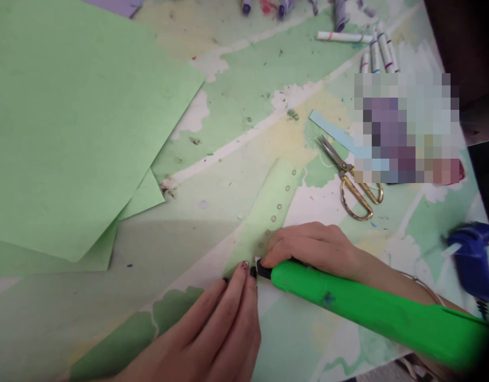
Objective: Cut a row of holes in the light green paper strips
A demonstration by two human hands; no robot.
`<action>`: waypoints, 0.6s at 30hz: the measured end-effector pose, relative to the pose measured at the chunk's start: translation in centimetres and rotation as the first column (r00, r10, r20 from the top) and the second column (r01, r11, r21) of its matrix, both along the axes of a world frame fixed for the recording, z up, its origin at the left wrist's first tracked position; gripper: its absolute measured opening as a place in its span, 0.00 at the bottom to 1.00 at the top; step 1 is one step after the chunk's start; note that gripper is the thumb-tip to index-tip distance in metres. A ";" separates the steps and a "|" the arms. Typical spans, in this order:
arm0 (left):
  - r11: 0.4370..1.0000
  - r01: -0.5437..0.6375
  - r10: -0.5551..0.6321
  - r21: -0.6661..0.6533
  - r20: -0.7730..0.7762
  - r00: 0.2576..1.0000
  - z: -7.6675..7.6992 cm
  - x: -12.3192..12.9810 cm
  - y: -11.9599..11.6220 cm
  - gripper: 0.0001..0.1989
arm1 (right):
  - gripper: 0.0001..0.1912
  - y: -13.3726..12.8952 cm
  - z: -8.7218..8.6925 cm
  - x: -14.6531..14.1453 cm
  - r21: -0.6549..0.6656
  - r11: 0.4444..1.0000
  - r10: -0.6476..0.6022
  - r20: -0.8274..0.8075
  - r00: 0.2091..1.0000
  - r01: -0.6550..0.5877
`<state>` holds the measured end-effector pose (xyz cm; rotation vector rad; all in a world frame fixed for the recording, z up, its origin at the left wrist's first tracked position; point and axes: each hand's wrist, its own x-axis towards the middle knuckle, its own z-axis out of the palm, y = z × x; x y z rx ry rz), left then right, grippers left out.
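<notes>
A narrow light green paper strip with several small ring-shaped marks along its right side lies slantwise on the patterned table. My left hand rests flat at the strip's lower end, its fingertips beside the black tip of a long bright green tool. The fingers of my right hand are closed at that black tip, touching the strip's right side. The tool runs off toward the lower right. Its far end is hidden in shadow.
Large green paper sheets cover the upper left. Gold-handled scissors and a pale blue strip lie to the right, below several white markers. Purple rolls are at the top. A dark blue object sits at the right edge.
</notes>
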<state>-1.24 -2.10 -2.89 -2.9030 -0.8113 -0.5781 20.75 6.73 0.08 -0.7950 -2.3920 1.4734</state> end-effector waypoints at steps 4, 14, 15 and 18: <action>1.000 0.007 -0.008 0.018 0.016 1.000 -0.1 0.0 0.1 0.16 | 0.07 0.1 -0.3 0.1 -0.001 1.000 0.010 -0.037 0.999 -0.010; 1.000 -0.005 0.005 0.030 0.020 1.000 -0.2 0.1 0.1 0.15 | 0.08 -0.1 -1.0 0.1 -0.081 0.995 -0.059 -0.051 0.997 0.055; 0.999 -0.011 0.010 0.040 0.028 1.000 -0.3 0.1 0.0 0.15 | 0.08 -0.1 -0.9 0.1 -0.102 0.993 -0.065 -0.037 0.997 0.061; 1.000 -0.012 0.011 0.028 0.028 1.000 -0.3 0.1 -0.2 0.15 | 0.08 -0.2 -0.8 0.0 -0.114 0.991 -0.078 -0.032 0.996 0.074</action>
